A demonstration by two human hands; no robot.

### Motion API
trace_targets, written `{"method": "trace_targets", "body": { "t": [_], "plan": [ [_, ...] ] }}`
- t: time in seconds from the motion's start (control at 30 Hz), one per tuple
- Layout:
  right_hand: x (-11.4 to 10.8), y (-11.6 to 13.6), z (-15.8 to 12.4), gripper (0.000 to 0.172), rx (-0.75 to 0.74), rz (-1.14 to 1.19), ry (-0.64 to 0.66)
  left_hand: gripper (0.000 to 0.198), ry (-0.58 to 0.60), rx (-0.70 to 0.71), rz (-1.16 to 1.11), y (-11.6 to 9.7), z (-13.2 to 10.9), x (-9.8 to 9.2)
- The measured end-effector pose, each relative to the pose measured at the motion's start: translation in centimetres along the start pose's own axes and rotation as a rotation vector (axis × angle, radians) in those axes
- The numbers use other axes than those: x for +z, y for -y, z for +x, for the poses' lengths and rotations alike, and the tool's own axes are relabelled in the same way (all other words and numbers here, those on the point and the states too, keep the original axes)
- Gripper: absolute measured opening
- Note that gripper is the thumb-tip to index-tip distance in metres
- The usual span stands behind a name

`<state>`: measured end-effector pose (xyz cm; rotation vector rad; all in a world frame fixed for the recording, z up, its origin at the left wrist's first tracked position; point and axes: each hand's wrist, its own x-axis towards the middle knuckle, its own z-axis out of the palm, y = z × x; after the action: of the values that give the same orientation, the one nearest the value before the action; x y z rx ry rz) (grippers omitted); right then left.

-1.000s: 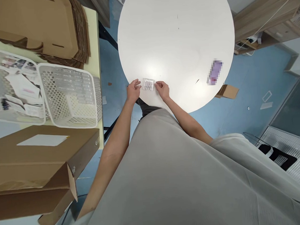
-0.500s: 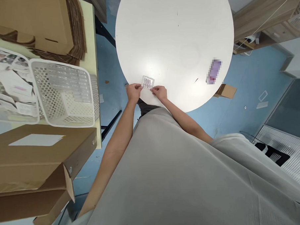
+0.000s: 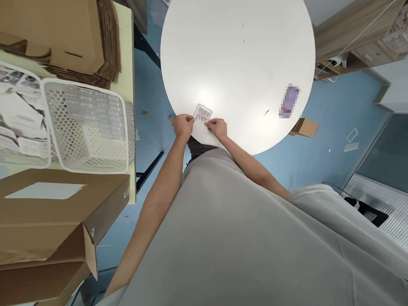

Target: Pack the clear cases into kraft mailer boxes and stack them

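In the head view, your left hand (image 3: 184,125) and right hand (image 3: 218,127) are both nearly closed, thumb and fingers pinching the near corners of a small, clear, square plastic case (image 3: 202,113) with pinkish contents too small to make out. You have that case, slightly turned, at the near edge of a round white desk (image 3: 240,56), where a blurred purple oblong item (image 3: 289,102) lies well apart on your right; on your left, a white perforated plastic basket (image 3: 71,127) holds stacked clear plastic pieces (image 3: 93,106).
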<state>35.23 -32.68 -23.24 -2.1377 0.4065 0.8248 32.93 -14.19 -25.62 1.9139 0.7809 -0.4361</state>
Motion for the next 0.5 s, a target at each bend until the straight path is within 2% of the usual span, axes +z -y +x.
{"method": "trace_targets", "body": {
  "t": [0.17,0.37,0.5],
  "plan": [
    [0.0,0.1,0.1,0.017,-0.006,-0.030,-0.017,0.029,0.030,0.039,0.036,-0.7,-0.2,0.2],
    [-0.6,0.6,0.4,0.015,0.011,-0.069,0.011,0.019,-0.008,-0.008,0.020,-0.9,0.4,0.6],
    [-0.9,1.5,0.4,0.016,0.023,-0.107,0.001,0.013,-0.029,-0.042,-0.001,-1.4,0.3,0.2]
  ]
}}
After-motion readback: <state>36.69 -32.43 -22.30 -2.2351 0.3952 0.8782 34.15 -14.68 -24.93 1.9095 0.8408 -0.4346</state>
